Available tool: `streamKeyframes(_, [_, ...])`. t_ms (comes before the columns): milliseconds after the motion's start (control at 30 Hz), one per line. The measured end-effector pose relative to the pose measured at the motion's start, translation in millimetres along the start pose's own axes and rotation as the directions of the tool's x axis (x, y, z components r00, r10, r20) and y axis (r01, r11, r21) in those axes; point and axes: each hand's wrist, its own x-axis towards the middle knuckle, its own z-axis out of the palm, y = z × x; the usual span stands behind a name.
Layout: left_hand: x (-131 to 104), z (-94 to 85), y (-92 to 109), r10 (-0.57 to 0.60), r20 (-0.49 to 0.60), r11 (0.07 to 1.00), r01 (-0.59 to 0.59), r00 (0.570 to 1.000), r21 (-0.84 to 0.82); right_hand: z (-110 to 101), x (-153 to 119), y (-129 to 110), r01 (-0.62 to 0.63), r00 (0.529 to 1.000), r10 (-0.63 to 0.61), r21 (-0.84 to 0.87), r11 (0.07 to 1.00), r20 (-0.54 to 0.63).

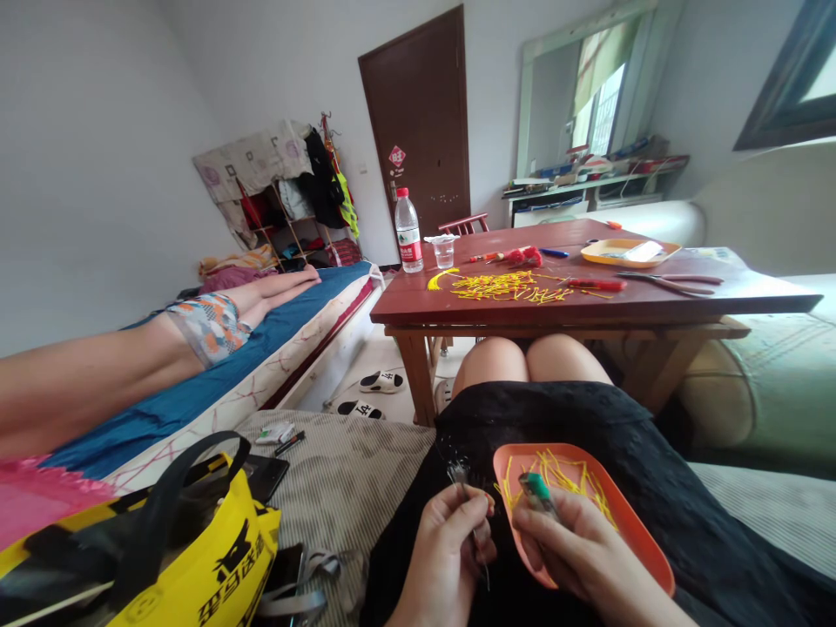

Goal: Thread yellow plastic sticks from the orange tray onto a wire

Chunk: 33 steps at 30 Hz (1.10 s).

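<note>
My left hand (454, 531) is closed in a pinch around a bundle of thin dark wires (461, 475), whose frayed ends stick out above the fingers. To its right, my right hand (562, 531) grips a small object with a green end (536, 488); I cannot make out what it is. This hand is over an orange tray (643, 544) on my lap. Several short yellow strips (575, 475) lie in the tray, partly hidden by the hand. The two hands are apart, close together above the black cloth (405, 540) on my lap.
On the red-brown table (418, 305) ahead are yellow strips (502, 286), a bottle (408, 233), a cup (443, 253), pliers (676, 281) and a yellow tray (597, 252). A yellow bag (239, 557) stands at left. Another person (215, 326) lies on a bed.
</note>
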Motion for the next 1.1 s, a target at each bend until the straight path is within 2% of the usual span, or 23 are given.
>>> streamKeyframes(133, [1,-0.5,1,-0.042,-0.004,0.998,0.042,0.999,-0.040,0,-1,2,0.105,0.994,-0.107,-0.041,0.994,-0.033])
streamKeyframes(200, [1,-0.9,1,-0.046,-0.009,0.998,0.045,0.999,-0.036,0,-1,3,0.120,0.992,-0.122,-0.064,0.991,-0.035])
streamKeyframes(900, [0,0.8,0,-0.025,-0.029,1.000,0.024,0.999,-0.019,-1,1,5,0.054,0.998,-0.056,-0.062,0.997,-0.018])
streamKeyframes(1000, [-1,1.0,0,-0.010,-0.029,0.999,0.011,1.000,0.031,0,0,0,0.009,1.000,-0.009,-0.060,0.998,-0.008])
streamKeyframes(1100, [-1,-0.8,0,0.067,0.005,0.987,-0.067,0.998,0.145,3,-1,-7,-0.033,0.999,0.033,-0.063,0.997,-0.003])
